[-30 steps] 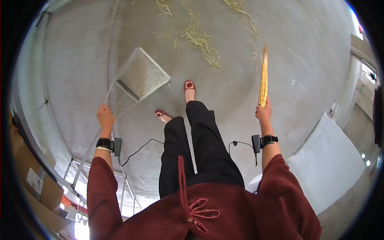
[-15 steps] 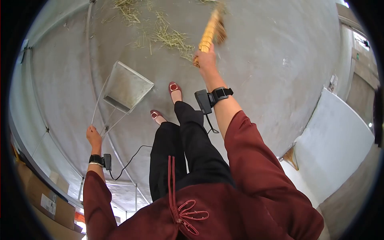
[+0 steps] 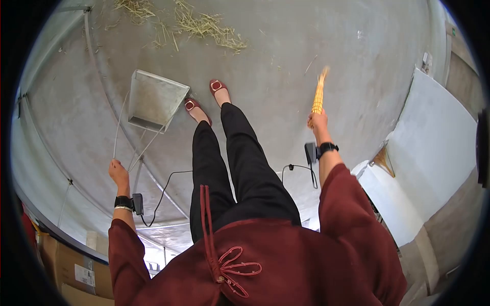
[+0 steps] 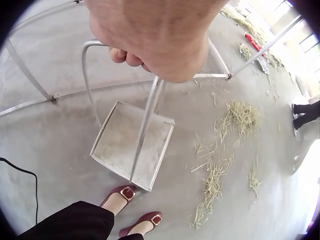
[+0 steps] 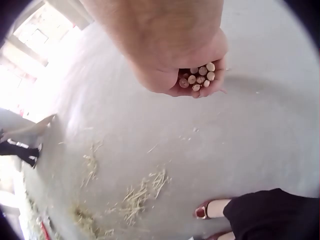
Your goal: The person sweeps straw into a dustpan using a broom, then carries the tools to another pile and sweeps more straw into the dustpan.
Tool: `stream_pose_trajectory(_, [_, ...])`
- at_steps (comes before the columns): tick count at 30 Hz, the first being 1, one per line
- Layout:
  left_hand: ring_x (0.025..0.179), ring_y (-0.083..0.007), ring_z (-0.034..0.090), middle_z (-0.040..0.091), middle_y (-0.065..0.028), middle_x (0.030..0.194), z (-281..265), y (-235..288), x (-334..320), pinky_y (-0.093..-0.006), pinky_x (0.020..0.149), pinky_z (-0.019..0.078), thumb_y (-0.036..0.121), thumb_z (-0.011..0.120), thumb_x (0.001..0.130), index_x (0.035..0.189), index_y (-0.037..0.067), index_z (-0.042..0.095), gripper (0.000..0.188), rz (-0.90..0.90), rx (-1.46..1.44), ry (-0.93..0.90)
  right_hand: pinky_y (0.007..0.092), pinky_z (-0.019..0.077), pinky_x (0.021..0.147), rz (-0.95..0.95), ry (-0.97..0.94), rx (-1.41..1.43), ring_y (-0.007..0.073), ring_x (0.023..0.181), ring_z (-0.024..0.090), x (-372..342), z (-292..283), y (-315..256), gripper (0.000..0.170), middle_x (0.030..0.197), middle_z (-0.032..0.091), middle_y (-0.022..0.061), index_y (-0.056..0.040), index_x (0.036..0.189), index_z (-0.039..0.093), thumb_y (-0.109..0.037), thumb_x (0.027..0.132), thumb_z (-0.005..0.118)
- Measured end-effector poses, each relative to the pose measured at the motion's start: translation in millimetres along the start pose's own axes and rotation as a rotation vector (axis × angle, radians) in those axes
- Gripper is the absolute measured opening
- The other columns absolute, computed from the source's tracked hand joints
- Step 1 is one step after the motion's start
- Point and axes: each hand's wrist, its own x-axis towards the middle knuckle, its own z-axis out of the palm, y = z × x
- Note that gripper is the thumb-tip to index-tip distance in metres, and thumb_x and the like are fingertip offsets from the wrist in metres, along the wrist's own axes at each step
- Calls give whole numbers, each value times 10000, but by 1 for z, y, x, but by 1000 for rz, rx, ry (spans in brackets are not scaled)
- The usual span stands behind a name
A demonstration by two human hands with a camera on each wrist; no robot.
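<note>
My left hand (image 3: pixel 119 176) grips the long bent metal handle (image 4: pixel 145 125) of a dustpan. The square, light-grey dustpan (image 3: pixel 158 99) is at the floor ahead on the left, its near corner right by the left shoe in the left wrist view. Out to the right, my right hand (image 3: pixel 319 125) holds a short straw broom (image 3: pixel 318 97), bristles pointing forward and away. In the right wrist view, cut stalk ends (image 5: pixel 202 71) of the broom's handle show inside the curled fingers. Loose straw (image 3: pixel 209 25) lies scattered on the floor ahead, beyond the dustpan.
Red shoes (image 3: pixel 218 86) stand beside the dustpan. A metal frame (image 3: pixel 92 41) runs along the left, with a cardboard box (image 3: pixel 76 260) behind. On the right is a white panel (image 3: pixel 434 148). A black cable (image 3: pixel 163 196) hangs near the legs. Another person's dark-trousered legs (image 4: pixel 306 112) appear farther off.
The right hand swung the broom inward and forward toward the straw, then back out to the right. The left hand keeps holding the dustpan; the left foot has come close to it.
</note>
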Motion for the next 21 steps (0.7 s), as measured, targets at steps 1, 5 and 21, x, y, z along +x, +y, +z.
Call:
stream_pose_trajectory(1, [596,-259,477,525,-155,646,2,-10,3,-376,581,380,189,392,878,686,-33,513,317,62,29,3,311,425,374,152,-51,199,180,432,496,17,6,10,423,643,496,52,-89,1097,450,25,705,558])
stream_pose_trajectory(5, [589,-256,478,526,-152,634,3,-12,3,-374,562,375,177,393,874,682,-38,509,311,78,8,1,302,393,402,123,-101,375,151,481,468,-5,99,-5,123,632,443,12,-78,852,444,-4,779,509])
stream_pose_trajectory(21, [501,-127,382,434,-42,552,0,-18,9,-305,476,315,174,404,876,660,6,504,292,3,-125,-45,376,501,671,-606,-29,-119,315,752,635,-173,75,-38,736,896,633,179,-153,1379,315,0,698,548])
